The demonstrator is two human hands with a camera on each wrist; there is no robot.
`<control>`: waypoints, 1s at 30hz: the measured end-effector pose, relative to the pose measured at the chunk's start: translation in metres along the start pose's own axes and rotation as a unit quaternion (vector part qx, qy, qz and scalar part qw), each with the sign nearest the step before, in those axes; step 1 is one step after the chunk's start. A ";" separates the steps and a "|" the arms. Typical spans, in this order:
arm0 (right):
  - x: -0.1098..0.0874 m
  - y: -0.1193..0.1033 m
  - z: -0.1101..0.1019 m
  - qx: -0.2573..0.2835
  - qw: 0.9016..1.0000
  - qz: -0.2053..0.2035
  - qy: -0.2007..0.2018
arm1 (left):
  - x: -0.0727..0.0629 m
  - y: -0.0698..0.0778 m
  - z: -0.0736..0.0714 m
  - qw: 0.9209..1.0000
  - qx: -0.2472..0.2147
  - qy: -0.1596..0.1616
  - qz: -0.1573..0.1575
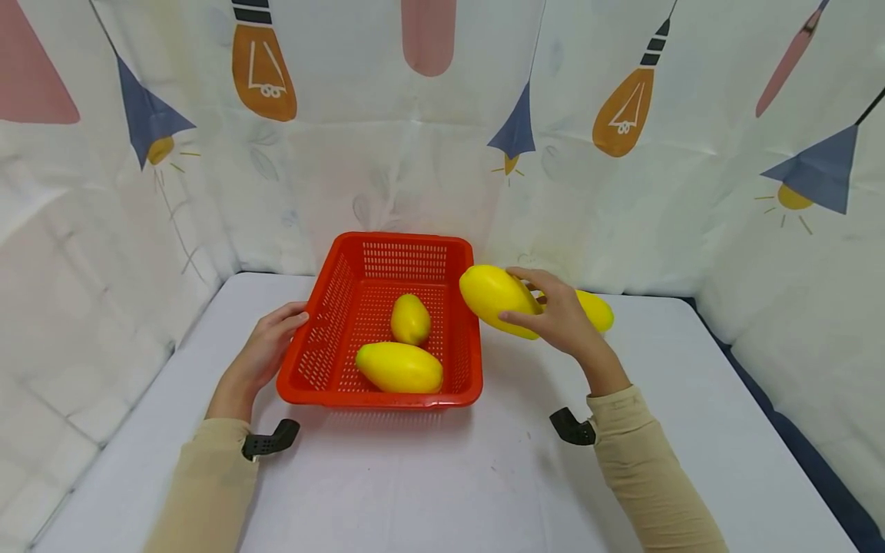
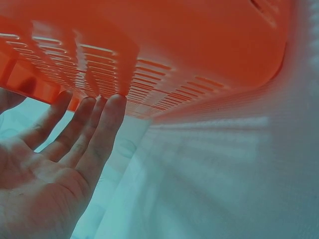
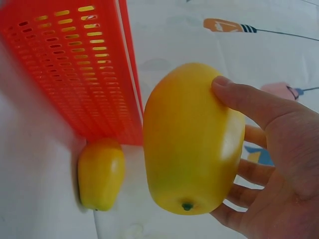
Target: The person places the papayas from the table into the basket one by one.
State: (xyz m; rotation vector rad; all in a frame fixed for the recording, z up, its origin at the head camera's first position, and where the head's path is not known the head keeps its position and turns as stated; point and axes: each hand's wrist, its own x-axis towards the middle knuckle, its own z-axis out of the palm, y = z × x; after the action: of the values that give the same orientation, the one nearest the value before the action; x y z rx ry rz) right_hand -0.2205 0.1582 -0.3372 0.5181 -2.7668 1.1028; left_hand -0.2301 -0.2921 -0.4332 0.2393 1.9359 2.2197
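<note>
Right hand (image 1: 561,316) holds a yellow fruit (image 1: 496,298) between thumb and fingers, at the red basket (image 1: 346,399)'s right edge; contact unclear. Left hand (image 1: 270,346), fingers nearly straight, touches basket's left side. Inside: rear fruit (image 1: 411,319), front fruit (image 1: 399,369). Spare fruit (image 1: 598,311) on counter (image 1: 415,491), right. Step reads as loading; next move probably calls for clearing the edge, then lowering gently

In the head view, the left forearm (image 1: 207,484) points toward one o'clock, the right forearm (image 1: 650,468) toward eleven. The left hand (image 1: 263,346) extends its fingers (image 2: 103,130), though the left thumb (image 2: 9,100) is too cropped to judge. The right hand (image 1: 556,315) grips wide, right thumb (image 3: 251,102) aimed toward ten.
</note>
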 end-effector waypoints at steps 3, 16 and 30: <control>0.000 -0.001 0.001 0.003 1.000 -0.003 0.000 | 0.000 0.000 0.000 1.000 0.002 0.001 -0.001; 0.002 -0.008 0.007 0.005 1.000 -0.023 -0.003 | 0.002 -0.002 -0.002 1.000 0.012 0.006 -0.004; 0.006 -0.018 0.014 0.010 0.999 -0.041 -0.014 | 0.002 -0.003 -0.003 0.999 0.030 0.010 -0.008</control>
State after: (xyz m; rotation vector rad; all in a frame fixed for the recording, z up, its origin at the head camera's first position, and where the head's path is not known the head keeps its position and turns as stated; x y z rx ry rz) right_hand -0.2195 0.1345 -0.3347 0.6485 -2.7332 1.1140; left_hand -0.2325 -0.2940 -0.4364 0.2107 2.0103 2.1631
